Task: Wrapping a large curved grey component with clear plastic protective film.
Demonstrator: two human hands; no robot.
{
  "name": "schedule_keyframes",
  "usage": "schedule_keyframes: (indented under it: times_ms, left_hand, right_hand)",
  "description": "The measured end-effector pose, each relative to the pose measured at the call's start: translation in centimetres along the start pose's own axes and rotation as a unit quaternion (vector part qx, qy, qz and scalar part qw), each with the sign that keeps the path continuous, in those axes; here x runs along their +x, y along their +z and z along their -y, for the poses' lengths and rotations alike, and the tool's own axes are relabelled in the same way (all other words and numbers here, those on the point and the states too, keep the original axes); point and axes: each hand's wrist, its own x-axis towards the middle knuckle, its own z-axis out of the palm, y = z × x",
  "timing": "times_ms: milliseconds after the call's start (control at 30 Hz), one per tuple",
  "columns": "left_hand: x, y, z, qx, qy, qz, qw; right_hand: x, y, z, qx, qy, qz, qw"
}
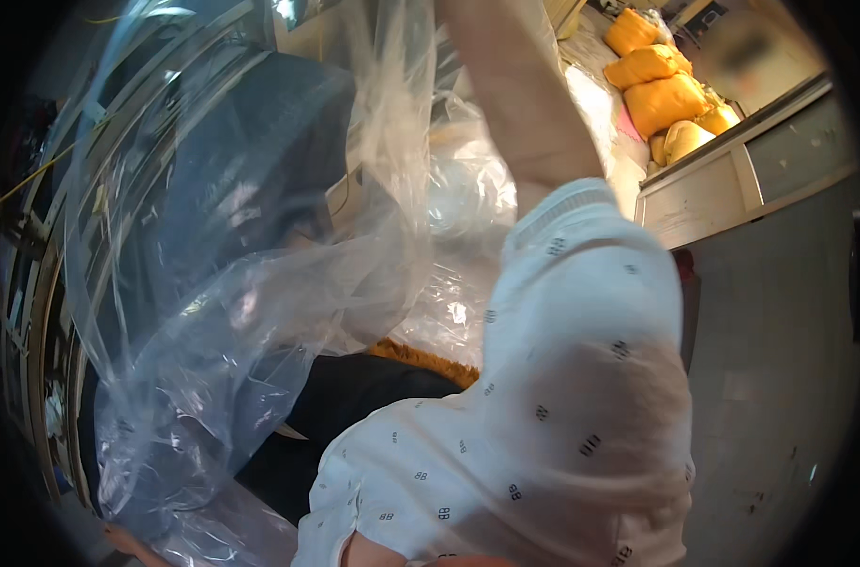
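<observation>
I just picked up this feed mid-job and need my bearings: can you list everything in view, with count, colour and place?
Clear plastic bag: one, large, transparent, held up across the left and centre.
Dark garment: one, dark blue or black, seen through the plastic, upper left.
Crumpled clear plastic: a heap, count unclear, centre behind the raised arm.
Orange-yellow filled bags: about five, piled upper right.
Pale cabinet: one, whitish, right, below the pile.
Grey floor: right side.
Metal rack: far left edge, blurred.
Orange-brown fuzzy item: one, centre, mostly hidden.
Right arm: raised, white patterned sleeve, hand out of frame.
Left hand: barely visible at bottom left, at the plastic's lower edge.
</observation>
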Motion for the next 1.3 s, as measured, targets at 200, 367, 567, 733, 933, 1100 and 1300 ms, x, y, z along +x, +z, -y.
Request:
schedule_keyframes:
  times_ms: [200,367,567,733,933,1100,1300]
  left_hand:
    - [-2.5,-4.9,10.6,0.154,0.104,0.037,0.982]
    - [-0.5,-6.5,15.1,0.048,0.071,0.066,0.994]
    - [-4.5,-4.7,9.4,-0.027,-0.095,-0.024,0.995]
    - [-6.0,-7.2,-4.2,-0.144,-0.092,-0.186,0.968]
    - [-5.5,-7.1,-5.0,-0.168,-0.154,-0.177,0.957]
    - [-5.4,-8.4,-5.1,-0.211,-0.212,-0.250,0.921]
    - [-3.9,-7.6,-7.8,-0.266,-0.284,-0.299,0.871]
  right_hand:
    - [-21.3,10.8,-11.4,-0.171,0.228,0.540,0.792]
    - [-22.2,11.5,-13.6,-0.102,0.180,0.457,0.865]
    - [-20.9,17.6,-19.2,-0.070,0.269,0.531,0.800]
    - [-15.1,18.4,-8.8,-0.407,-0.139,0.424,0.797]
    - [-19.7,19.1,17.0,0.332,0.206,0.576,0.719]
    - [-26.5,12.7,38.5,0.531,0.281,0.759,0.252]
    - [-43.3,11.7,48.8,0.547,0.143,0.708,0.423]
